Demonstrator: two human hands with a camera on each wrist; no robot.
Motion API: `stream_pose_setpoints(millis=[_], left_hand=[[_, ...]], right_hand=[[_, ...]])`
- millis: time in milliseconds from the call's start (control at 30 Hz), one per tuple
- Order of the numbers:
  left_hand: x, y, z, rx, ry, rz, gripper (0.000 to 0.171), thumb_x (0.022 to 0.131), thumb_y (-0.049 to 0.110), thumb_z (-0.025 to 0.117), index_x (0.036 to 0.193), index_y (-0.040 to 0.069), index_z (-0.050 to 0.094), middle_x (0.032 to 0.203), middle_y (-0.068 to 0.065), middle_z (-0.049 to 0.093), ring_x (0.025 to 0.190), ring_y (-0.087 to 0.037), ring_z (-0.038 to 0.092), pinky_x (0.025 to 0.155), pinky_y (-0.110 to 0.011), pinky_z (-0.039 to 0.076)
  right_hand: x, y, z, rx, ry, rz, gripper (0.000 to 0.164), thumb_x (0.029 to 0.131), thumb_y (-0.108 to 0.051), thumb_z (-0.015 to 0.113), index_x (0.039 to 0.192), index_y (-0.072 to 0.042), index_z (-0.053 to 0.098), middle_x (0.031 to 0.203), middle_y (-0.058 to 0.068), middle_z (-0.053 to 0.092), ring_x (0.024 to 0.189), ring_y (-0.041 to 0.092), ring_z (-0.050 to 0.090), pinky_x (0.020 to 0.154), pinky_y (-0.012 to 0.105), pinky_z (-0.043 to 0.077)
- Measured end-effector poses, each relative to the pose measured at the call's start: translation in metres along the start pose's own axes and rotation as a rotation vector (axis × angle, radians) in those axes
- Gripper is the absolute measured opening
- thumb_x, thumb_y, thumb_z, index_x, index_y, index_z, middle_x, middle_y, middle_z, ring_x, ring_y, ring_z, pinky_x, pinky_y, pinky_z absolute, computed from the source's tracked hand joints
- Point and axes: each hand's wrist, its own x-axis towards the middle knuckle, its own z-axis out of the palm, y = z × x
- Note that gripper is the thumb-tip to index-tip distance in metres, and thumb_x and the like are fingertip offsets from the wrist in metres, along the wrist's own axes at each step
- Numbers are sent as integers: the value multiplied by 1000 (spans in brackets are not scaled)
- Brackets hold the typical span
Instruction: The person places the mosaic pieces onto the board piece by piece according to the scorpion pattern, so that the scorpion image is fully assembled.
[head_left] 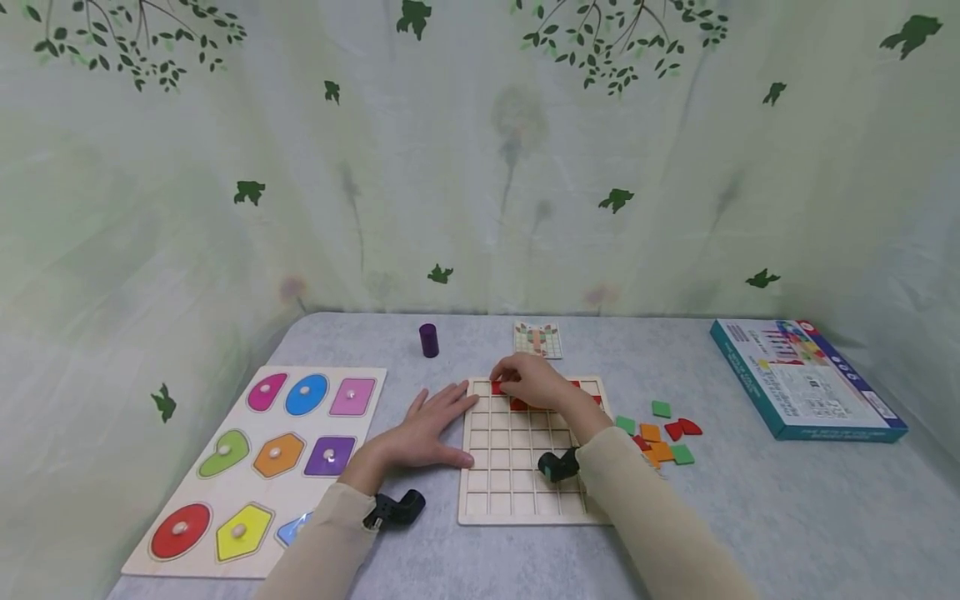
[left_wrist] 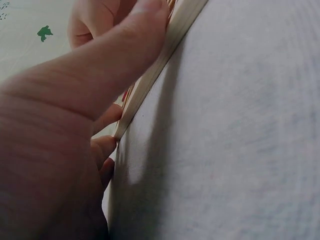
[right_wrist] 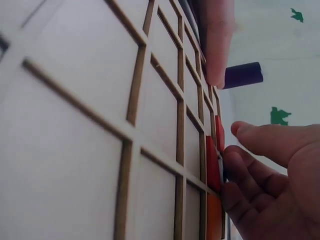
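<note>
A wooden grid board (head_left: 498, 507) lies in front of me, with red pieces (right_wrist: 213, 162) and an orange piece (right_wrist: 214, 217) set in cells near its far edge. My left hand (head_left: 426, 437) rests at the board's left side, fingers spread and fingertips right at the edge; the left wrist view shows the thumb along the rim. Over the far rows is my right hand (head_left: 536, 382), its fingers bent down by the red pieces. In the right wrist view its thumb stands apart from the fingers, with no piece showing between them.
Loose green, orange and red pieces (head_left: 661, 409) lie right of the board. Beyond it are a pattern card (head_left: 537, 340) and a dark purple cylinder (head_left: 428, 340). A knobbed shape puzzle (head_left: 300, 517) lies left, partly under the left sleeve. A teal-sided box (head_left: 806, 379) lies far right.
</note>
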Motion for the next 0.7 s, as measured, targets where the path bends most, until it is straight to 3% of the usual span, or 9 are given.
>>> stream_pose_setpoints(millis=[267,500,700], left_hand=[[-1,-2,-1,-28,-32,30,109,73,54,83,159,18,28,170,-6,11,158,-30,6,124,-62,-6],[0,-3,-1,-32,-50,26,112,71,55,85,159,17,28,170,-6,10,158,-30,4,124,-62,-7],[0,-2,-1,4,-42,21,114,70,56,85,159,16,27,170,-8,10,158,-31,5,124,-61,-6]], right_hand=[[-19,4,-11,70,-14,-71,23,100,-18,60,120,-16,69,117,3,68,107,21,65,96,42,54],[-49,4,-29,153,21,-107,24,100,-18,59,123,-16,68,126,4,67,107,20,63,90,40,54],[-70,13,-45,144,74,-113,23,100,-16,59,121,-15,68,124,3,65,104,19,63,87,37,54]])
